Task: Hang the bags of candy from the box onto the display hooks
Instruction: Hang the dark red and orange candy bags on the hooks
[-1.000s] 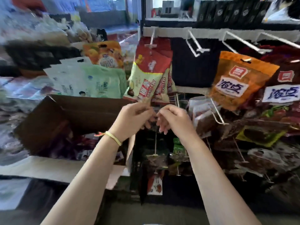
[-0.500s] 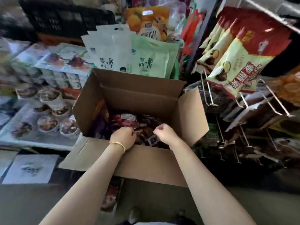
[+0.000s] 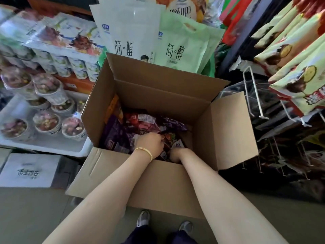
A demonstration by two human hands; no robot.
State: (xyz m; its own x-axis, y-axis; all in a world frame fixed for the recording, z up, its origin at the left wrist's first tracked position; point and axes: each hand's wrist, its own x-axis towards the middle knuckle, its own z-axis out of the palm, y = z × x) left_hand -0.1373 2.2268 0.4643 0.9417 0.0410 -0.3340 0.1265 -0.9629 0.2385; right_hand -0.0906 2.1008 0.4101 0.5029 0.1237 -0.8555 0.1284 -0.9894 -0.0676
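Note:
An open cardboard box (image 3: 158, 88) stands on the floor in front of me, holding several candy bags, among them a purple bag (image 3: 114, 136) and a red bag (image 3: 140, 118). My left hand (image 3: 149, 144), with a yellow bracelet at the wrist, is inside the box, its fingers curled on a dark, colourful candy bag (image 3: 168, 138). My right hand (image 3: 175, 154) reaches down among the bags beside it, its fingers hidden. White wire display hooks (image 3: 253, 95) stick out of the rack at the right, under hanging green-and-red bags (image 3: 299, 85).
White and green carrier bags (image 3: 181, 50) stand right behind the box. Stacked yoghurt cups (image 3: 47, 120) fill a white tray at the left. A white carton (image 3: 29, 169) lies at the lower left. My shoes (image 3: 143, 218) are just before the box's near wall.
Both hands left the rack's hooks and dropped into the box. Since half a second ago they have sunk deeper among the bags, and the view has tilted further down.

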